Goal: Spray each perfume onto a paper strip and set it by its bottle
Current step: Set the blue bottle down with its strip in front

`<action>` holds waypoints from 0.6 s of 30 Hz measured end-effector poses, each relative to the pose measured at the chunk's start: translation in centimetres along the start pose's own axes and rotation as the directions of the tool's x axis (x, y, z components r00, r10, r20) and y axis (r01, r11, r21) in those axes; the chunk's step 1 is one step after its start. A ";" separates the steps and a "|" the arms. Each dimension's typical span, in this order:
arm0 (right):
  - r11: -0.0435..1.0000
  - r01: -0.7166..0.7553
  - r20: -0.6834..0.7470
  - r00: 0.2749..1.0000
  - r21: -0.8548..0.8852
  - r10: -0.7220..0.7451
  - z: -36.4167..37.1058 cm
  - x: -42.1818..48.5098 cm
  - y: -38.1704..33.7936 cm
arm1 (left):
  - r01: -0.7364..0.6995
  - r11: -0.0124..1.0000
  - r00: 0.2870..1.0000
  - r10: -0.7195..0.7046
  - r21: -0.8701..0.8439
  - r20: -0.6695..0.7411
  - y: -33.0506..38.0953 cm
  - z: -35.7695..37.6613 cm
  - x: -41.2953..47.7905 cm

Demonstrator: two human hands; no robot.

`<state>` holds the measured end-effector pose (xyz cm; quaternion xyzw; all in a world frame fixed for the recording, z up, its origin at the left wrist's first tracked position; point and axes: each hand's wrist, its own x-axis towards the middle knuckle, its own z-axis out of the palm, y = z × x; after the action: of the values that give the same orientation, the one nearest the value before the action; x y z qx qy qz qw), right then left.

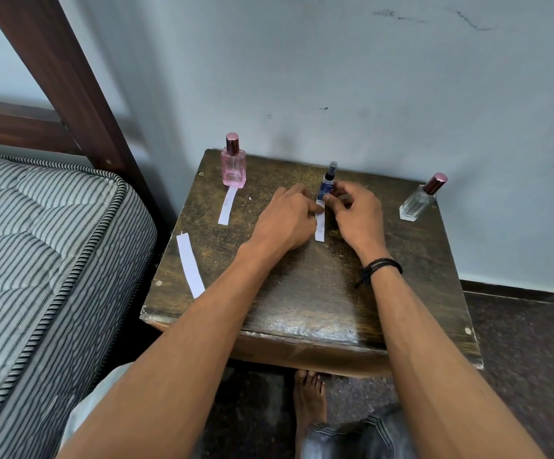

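Three perfume bottles stand along the back of a dark wooden table: a pink bottle at the left, a small blue bottle in the middle, a clear bottle with a rose cap at the right. One paper strip lies in front of the pink bottle. A second strip lies in front of the blue bottle; my left hand pinches its edge. My right hand curls its fingers round the blue bottle's base. A third strip lies near the table's left edge.
A striped mattress and a dark wooden bed frame border the table on the left. A pale wall stands right behind the bottles. My bare foot rests on the dark floor under the table's front edge.
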<state>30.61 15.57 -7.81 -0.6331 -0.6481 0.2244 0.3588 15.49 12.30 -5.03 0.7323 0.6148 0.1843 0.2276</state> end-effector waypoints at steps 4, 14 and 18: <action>1.000 -0.009 0.004 1.000 -0.005 0.009 -0.1 0.0 0.0 | -0.006 1.000 1.000 0.006 0.002 -0.005 -0.1 0.1 0.1; 1.000 -0.014 0.016 1.000 -0.004 0.014 -0.2 0.0 -0.1 | -0.012 1.000 1.000 0.012 0.005 -0.026 -0.3 0.3 0.3; 1.000 -0.009 0.018 1.000 -0.006 0.009 -0.2 0.0 0.0 | -0.021 1.000 0.999 0.021 0.014 -0.033 -0.3 0.3 0.3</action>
<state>30.75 15.51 -7.63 -0.6351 -0.6489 0.2299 0.3503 15.45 12.61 -5.49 0.7370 0.6120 0.1946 0.2106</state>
